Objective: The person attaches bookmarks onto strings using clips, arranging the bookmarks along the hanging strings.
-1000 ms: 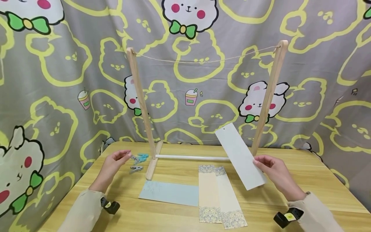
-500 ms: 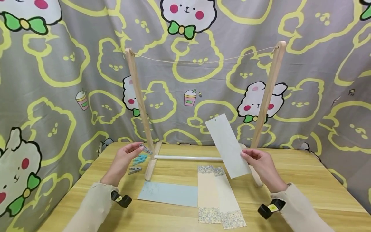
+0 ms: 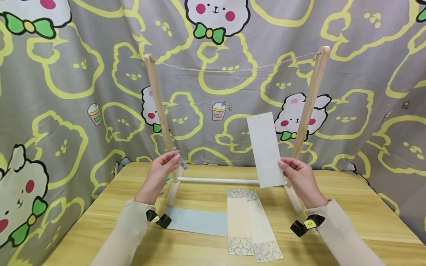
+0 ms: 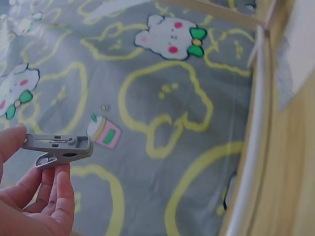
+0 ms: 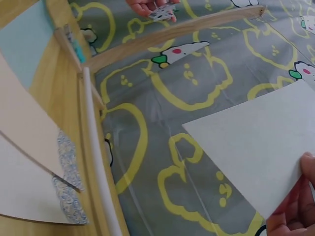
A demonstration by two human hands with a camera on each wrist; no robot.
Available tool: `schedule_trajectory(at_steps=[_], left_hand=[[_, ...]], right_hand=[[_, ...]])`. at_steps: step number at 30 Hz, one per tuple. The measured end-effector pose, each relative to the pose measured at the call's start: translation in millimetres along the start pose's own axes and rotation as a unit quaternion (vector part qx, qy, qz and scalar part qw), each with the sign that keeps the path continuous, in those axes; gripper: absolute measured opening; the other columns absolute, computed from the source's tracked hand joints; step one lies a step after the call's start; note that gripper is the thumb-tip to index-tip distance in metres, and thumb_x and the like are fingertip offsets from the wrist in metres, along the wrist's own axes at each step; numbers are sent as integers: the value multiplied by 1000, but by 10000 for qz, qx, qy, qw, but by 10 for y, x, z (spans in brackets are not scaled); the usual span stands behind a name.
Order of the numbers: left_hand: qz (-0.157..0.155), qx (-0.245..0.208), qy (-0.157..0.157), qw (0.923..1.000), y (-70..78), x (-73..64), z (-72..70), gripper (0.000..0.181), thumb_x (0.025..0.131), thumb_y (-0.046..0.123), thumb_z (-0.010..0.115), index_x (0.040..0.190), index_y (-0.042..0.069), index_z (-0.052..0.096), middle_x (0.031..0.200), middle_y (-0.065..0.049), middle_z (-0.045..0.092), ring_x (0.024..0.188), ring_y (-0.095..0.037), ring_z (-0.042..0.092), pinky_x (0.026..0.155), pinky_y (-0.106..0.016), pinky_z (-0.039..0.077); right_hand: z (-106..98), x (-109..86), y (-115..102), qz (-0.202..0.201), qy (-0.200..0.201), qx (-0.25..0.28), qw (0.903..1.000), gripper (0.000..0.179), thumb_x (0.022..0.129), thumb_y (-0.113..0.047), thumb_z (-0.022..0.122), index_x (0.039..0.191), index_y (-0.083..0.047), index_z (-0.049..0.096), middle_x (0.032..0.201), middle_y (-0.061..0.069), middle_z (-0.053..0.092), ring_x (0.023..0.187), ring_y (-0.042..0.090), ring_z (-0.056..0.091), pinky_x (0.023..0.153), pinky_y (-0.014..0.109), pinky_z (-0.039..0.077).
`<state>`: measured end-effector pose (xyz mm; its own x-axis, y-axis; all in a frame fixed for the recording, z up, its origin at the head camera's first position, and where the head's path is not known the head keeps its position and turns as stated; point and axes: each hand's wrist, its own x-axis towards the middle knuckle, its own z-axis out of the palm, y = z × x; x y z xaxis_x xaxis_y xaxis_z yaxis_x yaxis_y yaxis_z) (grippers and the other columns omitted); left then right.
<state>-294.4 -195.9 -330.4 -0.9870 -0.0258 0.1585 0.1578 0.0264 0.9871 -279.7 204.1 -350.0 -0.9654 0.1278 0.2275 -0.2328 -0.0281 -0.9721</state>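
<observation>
My left hand pinches a grey clothespin between thumb and fingers, raised in front of the rack's left post. In the left wrist view its spring and jaws show plainly, the thumb on one handle and fingertips under the other. My right hand grips the lower right edge of a pale card strip between thumb and fingers. That strip stands nearly upright, tilted slightly left, with a small hole near its top edge. Above both hands a thin string sags between the post tops.
On the wooden table lie a light blue strip, a peach strip and a cream strip with patterned ends. A white rod joins the rack's feet. Teal clothespins lie by the left foot. A patterned curtain hangs behind.
My left hand has lifted the clothespin from beside the other clothespins, up and to the right. My right hand has raised the card strip and turned it more upright.
</observation>
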Motion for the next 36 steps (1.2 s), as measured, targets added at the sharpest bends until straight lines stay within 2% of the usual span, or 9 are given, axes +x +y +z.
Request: schedule_trajectory(at_steps=[5, 10, 16, 21, 28, 31, 36], left_hand=[[67, -198, -113, 9997, 139, 107, 180, 44, 93, 22, 61, 129, -1, 53, 118, -5, 57, 99, -8, 56, 90, -25, 48], [155, -132, -352, 9992, 309, 170, 348, 44, 93, 25, 61, 129, 1, 54, 121, -7, 56, 99, -11, 56, 91, -27, 47], [367, 105, -561, 9977, 454, 245, 535, 42, 94, 24, 60, 129, 1, 55, 128, -15, 55, 103, -12, 55, 97, -35, 45], [642, 295, -634, 9955, 593, 310, 622, 37, 93, 24, 62, 124, 5, 59, 118, -10, 60, 102, -16, 55, 97, -39, 44], [1195, 978, -870, 9842, 910, 377, 749, 36, 90, 29, 65, 120, 9, 62, 110, -6, 63, 102, -19, 58, 90, -34, 47], [1309, 987, -999, 9814, 1052, 423, 822, 34, 91, 26, 65, 119, 9, 63, 110, -6, 65, 104, -21, 59, 93, -35, 46], [1385, 899, -981, 9814, 1290, 484, 957, 31, 90, 22, 65, 118, 8, 64, 110, -6, 66, 104, -20, 60, 92, -33, 47]], right_hand=[[26, 69, -82, 93, -16, 483, 9988, 10, 87, -15, 69, 84, -23, 71, 76, -9, 62, 69, 5, 53, 63, 16, 47], [41, 151, -163, -48, 20, 713, 9974, 10, 86, -13, 70, 82, -23, 72, 74, -9, 62, 65, 5, 52, 60, 15, 46], [54, 222, -251, -108, 189, 709, 9972, 7, 84, -15, 71, 82, -22, 72, 75, -9, 63, 66, 5, 53, 59, 15, 46], [74, 250, -320, -124, 230, 714, 9971, 7, 83, -14, 72, 84, -21, 72, 77, -9, 63, 68, 6, 52, 60, 15, 46], [94, 300, -425, -322, 291, 672, 9968, 8, 84, -13, 72, 83, -21, 73, 75, -9, 64, 65, 7, 51, 59, 15, 45], [98, 321, -472, -417, 341, 620, 9966, 9, 84, -13, 72, 82, -21, 73, 74, -9, 64, 65, 6, 50, 58, 14, 45], [99, 362, -560, -456, 405, 481, 9970, 5, 83, -16, 73, 83, -21, 72, 75, -10, 64, 68, 6, 52, 60, 14, 47]])
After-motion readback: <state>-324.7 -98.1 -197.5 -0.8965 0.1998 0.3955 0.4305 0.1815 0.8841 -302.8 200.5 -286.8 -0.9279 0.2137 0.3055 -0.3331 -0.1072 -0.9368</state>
